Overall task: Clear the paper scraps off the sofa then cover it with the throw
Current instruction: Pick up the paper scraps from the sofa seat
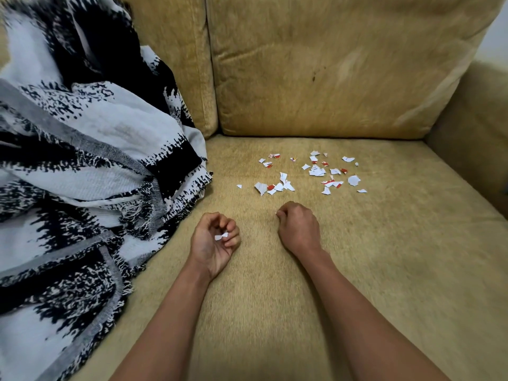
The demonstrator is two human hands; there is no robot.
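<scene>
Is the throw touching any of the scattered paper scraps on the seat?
Apart. The head view shows a strip of bare seat cushion between the fringed throw and the nearest scrap.

A home living room: worn tan sofa (302, 270) with patterned throw (82, 160).

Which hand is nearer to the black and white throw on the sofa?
The left. The left hand is close beside the fringed edge of the throw; the right hand is farther away from it, just below the paper scraps.
</scene>
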